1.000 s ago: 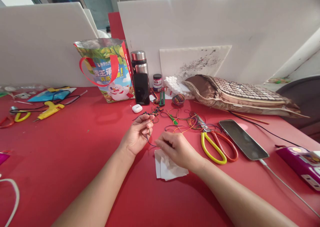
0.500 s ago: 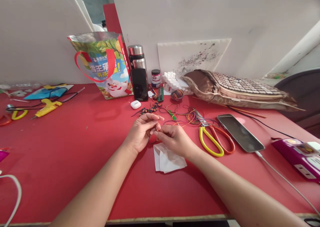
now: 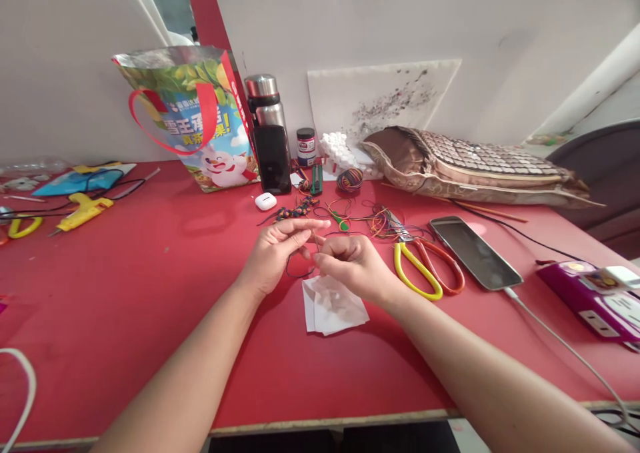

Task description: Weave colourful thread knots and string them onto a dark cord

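Observation:
My left hand (image 3: pixel 275 250) pinches a thin dark cord (image 3: pixel 296 275) between thumb and fingers, and a loop of it hangs below. Close beside it, my right hand (image 3: pixel 356 264) is closed on the same cord, its fingers curled in. The short stretch between the hands looks thin, and its end is hard to make out. Under my right hand lies folded white paper (image 3: pixel 333 312). Just beyond the hands are a knotted dark multicoloured cord piece (image 3: pixel 297 208) and loose coloured cords (image 3: pixel 383 221) with a green piece (image 3: pixel 340 221) among them.
Scissors (image 3: pixel 419 270) with yellow and red handles and a charging phone (image 3: pixel 475 252) lie to the right, near a purple power strip (image 3: pixel 590 300). Behind stand a printed bag (image 3: pixel 200 123), a steel flask (image 3: pixel 267 100) and a dark upright phone (image 3: pixel 273 160). A yellow glue gun (image 3: pixel 84 213) lies left.
My right hand came up to my left, and now the two are slightly apart with cord between them. The view has tilted down, showing the table's front edge.

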`<state>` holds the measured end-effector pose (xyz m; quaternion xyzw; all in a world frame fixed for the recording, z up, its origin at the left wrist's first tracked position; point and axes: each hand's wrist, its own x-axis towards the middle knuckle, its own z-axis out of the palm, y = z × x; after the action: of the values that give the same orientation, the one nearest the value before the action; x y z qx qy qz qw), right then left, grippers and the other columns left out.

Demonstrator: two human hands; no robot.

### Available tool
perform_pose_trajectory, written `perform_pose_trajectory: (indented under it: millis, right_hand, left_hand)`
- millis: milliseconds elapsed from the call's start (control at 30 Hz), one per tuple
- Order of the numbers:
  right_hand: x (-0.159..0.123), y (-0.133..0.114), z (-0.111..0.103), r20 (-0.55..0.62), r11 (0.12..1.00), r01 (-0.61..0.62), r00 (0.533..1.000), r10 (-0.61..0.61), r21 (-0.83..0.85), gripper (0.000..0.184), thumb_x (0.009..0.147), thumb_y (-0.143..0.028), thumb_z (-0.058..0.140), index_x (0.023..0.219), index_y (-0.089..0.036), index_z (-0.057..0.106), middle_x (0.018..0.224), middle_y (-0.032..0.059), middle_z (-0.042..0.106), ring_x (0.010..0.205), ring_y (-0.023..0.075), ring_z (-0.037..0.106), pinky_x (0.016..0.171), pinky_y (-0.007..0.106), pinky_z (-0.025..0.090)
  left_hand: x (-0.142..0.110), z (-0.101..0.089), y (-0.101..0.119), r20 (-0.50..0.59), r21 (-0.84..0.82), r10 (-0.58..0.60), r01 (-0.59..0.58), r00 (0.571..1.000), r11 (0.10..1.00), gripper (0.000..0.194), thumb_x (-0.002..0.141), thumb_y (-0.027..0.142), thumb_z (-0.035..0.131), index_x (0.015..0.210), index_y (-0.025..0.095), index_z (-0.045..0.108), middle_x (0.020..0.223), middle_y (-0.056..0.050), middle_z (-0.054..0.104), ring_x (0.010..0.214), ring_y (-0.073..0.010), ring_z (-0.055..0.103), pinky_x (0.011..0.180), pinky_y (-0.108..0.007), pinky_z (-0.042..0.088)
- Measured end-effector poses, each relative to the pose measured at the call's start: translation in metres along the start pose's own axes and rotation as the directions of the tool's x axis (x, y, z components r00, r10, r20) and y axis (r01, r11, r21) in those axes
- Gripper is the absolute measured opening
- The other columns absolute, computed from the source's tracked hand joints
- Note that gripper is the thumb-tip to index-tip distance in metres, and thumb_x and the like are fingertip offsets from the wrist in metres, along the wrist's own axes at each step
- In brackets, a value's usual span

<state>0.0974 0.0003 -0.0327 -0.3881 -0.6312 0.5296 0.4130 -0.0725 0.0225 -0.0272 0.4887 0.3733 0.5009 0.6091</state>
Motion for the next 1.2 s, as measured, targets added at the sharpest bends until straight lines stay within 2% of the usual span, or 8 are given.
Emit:
perform_pose_trajectory:
  millis: [133,333,467,633,833,1000,1100,1200]
  right_hand:
    - [-0.001,-0.002,-0.001,-0.001,1.000,0.022,1.000,-0.022,0.022,0.037,0.082,-0.038,0.059,0.053,-0.022,0.043,0.054,-0.0034,0.039,0.055,0.0097,0.034,0.055,0.028,0.029]
    - [-0.002,0.007,0.001,0.063,0.899,0.175,0.985,-0.163,-0.400,0.034,0.081,-0.022,0.057,0.058,-0.022,0.033,0.054,-0.0056,0.034,0.053,0.0090,0.027,0.057,0.030,0.022]
    - [0.000,0.012,0.001,0.086,0.848,0.207,0.978,-0.190,-0.487,0.034,0.086,-0.018,0.057,0.061,-0.022,0.033,0.057,-0.0056,0.035,0.055,0.0098,0.029,0.058,0.031,0.022]
    - [0.007,0.021,-0.006,0.064,0.850,0.223,0.973,-0.220,-0.478,0.042,0.099,-0.032,0.057,0.062,-0.021,0.041,0.060,-0.0032,0.044,0.058,0.0114,0.040,0.061,0.029,0.029]
    - [0.020,0.025,-0.035,-0.320,0.741,-0.081,0.929,-0.186,-0.667,0.019,0.099,-0.020,0.057,0.099,-0.018,0.076,0.101,0.0084,0.075,0.082,0.0188,0.065,0.083,0.031,0.049]
    - [0.042,0.007,-0.030,-0.266,0.386,-0.277,0.960,0.084,-0.880,0.032,0.103,-0.019,0.054,0.126,-0.013,0.075,0.130,0.0195,0.072,0.117,0.0290,0.073,0.097,0.034,0.056]
    - [0.063,-0.002,-0.018,-0.282,0.336,-0.315,0.949,0.144,-0.888,0.034,0.099,-0.009,0.055,0.126,-0.006,0.075,0.131,0.0287,0.070,0.116,0.0329,0.075,0.093,0.036,0.059]
    - [0.085,-0.006,-0.010,-0.273,0.357,-0.330,0.941,0.201,-0.874,0.029,0.089,-0.005,0.069,0.116,-0.009,0.079,0.122,0.0274,0.076,0.123,0.0344,0.073,0.099,0.036,0.058]
  left_hand:
    - [0.000,0.003,-0.001,0.005,0.048,-0.013,0.013,1.000,0.999,0.019,0.085,0.023,0.085,0.102,0.015,0.087,0.112,-0.016,0.083,0.082,-0.0191,0.074,0.067,-0.024,0.055]
    - [0.005,0.000,-0.003,-0.044,-0.247,-0.182,0.166,0.982,0.955,0.021,0.075,0.009,0.087,0.096,0.011,0.087,0.089,-0.016,0.082,0.072,-0.0155,0.073,0.048,-0.015,0.042]
    - [0.005,0.002,0.001,-0.031,-0.366,-0.213,0.187,0.977,0.912,0.019,0.074,0.002,0.083,0.092,0.008,0.085,0.076,-0.009,0.076,0.048,-0.0024,0.051,0.039,-0.012,0.029]
    - [0.007,0.000,0.002,-0.052,-0.374,-0.220,0.185,0.974,0.909,0.015,0.074,0.000,0.080,0.088,0.007,0.083,0.070,-0.004,0.069,0.043,0.0006,0.039,0.039,-0.011,0.027]
    - [0.014,-0.014,-0.001,-0.133,-0.386,-0.207,0.141,0.969,0.911,0.018,0.073,-0.005,0.074,0.084,0.007,0.081,0.070,-0.004,0.069,0.041,0.0016,0.033,0.037,-0.011,0.023]
    - [0.017,-0.019,-0.006,-0.143,-0.426,-0.217,0.138,0.966,0.894,0.018,0.075,-0.007,0.071,0.081,0.008,0.081,0.068,-0.003,0.068,0.039,0.0016,0.031,0.036,-0.011,0.024]
    - [0.017,-0.020,-0.006,-0.138,-0.442,-0.201,0.121,0.970,0.889,0.019,0.075,-0.007,0.071,0.082,0.007,0.080,0.068,-0.003,0.069,0.039,0.0016,0.032,0.036,-0.011,0.024]
    - [0.016,-0.019,-0.004,-0.154,-0.441,-0.215,0.127,0.965,0.889,0.021,0.079,-0.007,0.065,0.081,0.007,0.080,0.067,-0.004,0.069,0.038,0.0013,0.032,0.036,-0.011,0.024]
